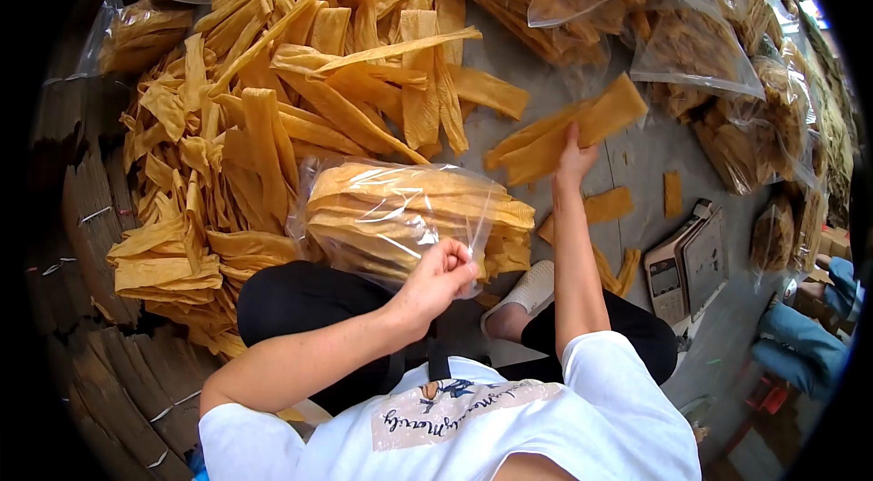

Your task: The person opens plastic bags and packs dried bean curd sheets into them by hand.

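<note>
A clear plastic bag [391,217] full of long, folded yellow-brown strips lies in front of my knees, its open end facing right with strips sticking out. My left hand [446,270] is closed on the edge of this bag near its lower right corner. Out to the right, my right hand [575,158] grips a flat yellow strip piece [614,110] above the grey floor [637,163]. A large heap of similar strips [264,117] spreads behind the bag and to its left.
Filled plastic bags [691,45] are piled at the upper right. A scale [682,267] with a keypad stands right of my knee. Loose strip pieces [609,204] lie on the floor. Flattened cardboard [118,381] lines the left side. Another person's blue-clad legs [800,340] show at far right.
</note>
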`<move>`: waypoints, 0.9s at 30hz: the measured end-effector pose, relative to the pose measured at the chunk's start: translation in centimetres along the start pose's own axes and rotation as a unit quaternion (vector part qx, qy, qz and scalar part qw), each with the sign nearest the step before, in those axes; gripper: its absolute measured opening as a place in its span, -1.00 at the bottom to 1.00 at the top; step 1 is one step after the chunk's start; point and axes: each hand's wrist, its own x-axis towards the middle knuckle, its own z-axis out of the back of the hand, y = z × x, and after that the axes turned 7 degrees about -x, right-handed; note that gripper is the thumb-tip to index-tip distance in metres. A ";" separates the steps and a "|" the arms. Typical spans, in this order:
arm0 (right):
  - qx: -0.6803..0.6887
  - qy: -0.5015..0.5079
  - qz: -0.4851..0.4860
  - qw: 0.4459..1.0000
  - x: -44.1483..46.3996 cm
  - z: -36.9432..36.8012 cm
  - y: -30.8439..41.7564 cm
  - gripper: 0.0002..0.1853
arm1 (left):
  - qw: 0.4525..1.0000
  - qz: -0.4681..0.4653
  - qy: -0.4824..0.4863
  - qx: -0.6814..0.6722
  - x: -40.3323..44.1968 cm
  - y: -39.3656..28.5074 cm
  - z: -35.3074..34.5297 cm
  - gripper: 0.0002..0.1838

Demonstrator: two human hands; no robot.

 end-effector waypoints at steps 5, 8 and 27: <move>-0.089 0.209 0.198 0.954 -3.1 0.8 8.3 -0.78 | 0.995 -0.086 -0.047 -0.003 1.9 0.4 1.7 -0.93; -0.192 0.285 0.233 0.910 -5.4 1.3 12.4 -0.80 | 0.990 -0.103 -0.090 0.018 3.1 0.2 2.4 -0.92; -0.532 0.524 0.357 0.562 -12.4 -15.4 8.6 -0.55 | 0.986 -0.031 0.037 0.162 3.8 2.5 1.7 -0.81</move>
